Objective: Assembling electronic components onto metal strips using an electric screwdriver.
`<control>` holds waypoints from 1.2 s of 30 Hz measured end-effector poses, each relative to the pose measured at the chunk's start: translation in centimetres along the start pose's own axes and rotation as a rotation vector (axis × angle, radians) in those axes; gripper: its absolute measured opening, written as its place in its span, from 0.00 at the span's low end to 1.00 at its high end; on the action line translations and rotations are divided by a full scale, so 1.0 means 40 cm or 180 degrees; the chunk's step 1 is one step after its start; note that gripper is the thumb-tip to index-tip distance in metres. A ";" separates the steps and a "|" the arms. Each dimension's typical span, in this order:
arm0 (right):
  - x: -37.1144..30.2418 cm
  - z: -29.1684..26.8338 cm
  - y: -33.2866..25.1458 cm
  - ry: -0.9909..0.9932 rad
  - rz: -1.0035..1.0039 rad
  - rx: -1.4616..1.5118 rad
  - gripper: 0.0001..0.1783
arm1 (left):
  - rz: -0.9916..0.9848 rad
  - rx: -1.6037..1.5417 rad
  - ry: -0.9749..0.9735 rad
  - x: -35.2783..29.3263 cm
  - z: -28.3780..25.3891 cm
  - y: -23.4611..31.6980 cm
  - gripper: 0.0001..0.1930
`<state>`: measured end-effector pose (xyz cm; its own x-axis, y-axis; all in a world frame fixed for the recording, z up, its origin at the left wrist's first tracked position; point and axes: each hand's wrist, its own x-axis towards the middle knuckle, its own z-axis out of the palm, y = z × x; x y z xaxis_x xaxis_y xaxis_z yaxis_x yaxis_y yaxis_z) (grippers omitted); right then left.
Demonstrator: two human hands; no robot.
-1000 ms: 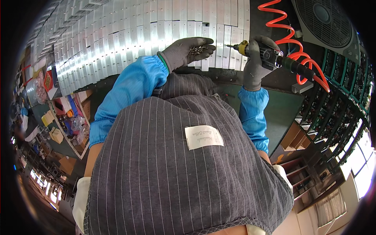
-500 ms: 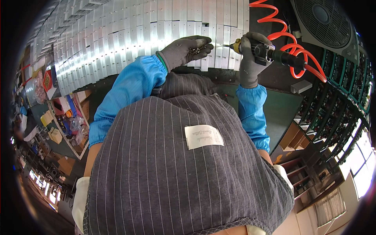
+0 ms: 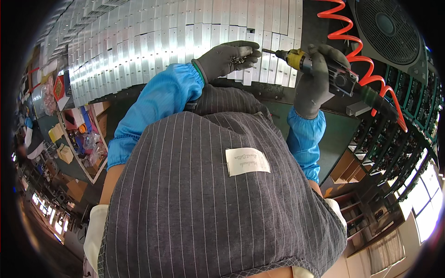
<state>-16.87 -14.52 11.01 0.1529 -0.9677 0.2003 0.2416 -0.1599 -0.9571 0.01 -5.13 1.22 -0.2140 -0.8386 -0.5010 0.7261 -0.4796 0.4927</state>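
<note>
My left hand [image 3: 227, 60], in a grey glove, is cupped with the fingers curled round a small heap of screws [image 3: 237, 60]. It hovers over the near side of long rows of silvery metal strips [image 3: 199, 41]; small pins or screws stand up from many of them. My right hand [image 3: 320, 74], gloved too, is wrapped round an air screwdriver [image 3: 340, 76] with a yellow collar. The tool's thin bit [image 3: 270, 51] points left, its tip just beyond my left fingertips, apart from them. Whether the bit touches a strip I cannot tell.
A coiled red air hose [image 3: 359, 46] hangs at the tool's right. Behind it lies a grey fan [image 3: 389, 28]. Green racks with dark boards [image 3: 398, 97] stand at far right. A small metal channel piece [image 3: 358, 108] lies nearby. A bin of mixed parts [image 3: 88, 134] is at left.
My right hand and the screwdriver have moved right and slightly nearer, and the tool's back end has dropped. The whole view has shifted a little. My left hand still holds the screws.
</note>
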 end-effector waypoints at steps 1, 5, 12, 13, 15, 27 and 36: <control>-0.001 0.007 -0.007 0.0127 -0.0054 0.0104 0.17 | -0.0067 -0.0021 0.0216 0.005 0.011 0.001 0.18; -0.008 0.010 -0.008 0.0091 -0.0294 0.0073 0.17 | -0.0135 -0.0092 0.0238 0.007 0.011 0.005 0.14; -0.021 0.022 -0.020 0.0074 -0.0085 0.0210 0.18 | -0.0167 -0.0325 0.0454 0.004 0.009 -0.006 0.14; -0.027 0.028 -0.024 0.0150 -0.0089 0.0099 0.18 | -0.0161 -0.0381 0.0453 0.005 0.006 -0.010 0.14; -0.031 0.031 -0.025 0.0224 -0.0095 -0.0014 0.18 | -0.0153 -0.0438 0.0452 0.006 0.004 -0.013 0.15; -0.031 0.037 -0.018 0.0047 0.0070 0.0369 0.19 | -0.0346 -0.0250 0.0420 0.017 0.018 -0.006 0.16; -0.031 0.035 -0.010 0.0174 0.0044 0.0333 0.19 | -0.0215 0.0135 0.0196 0.025 -0.049 -0.024 0.15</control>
<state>-15.83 -12.99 11.45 0.1052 -0.9793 0.1730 0.3389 -0.1282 -0.9320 0.39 -5.00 -1.13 -0.2200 -0.7872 -0.5762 0.6828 -0.5460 0.4853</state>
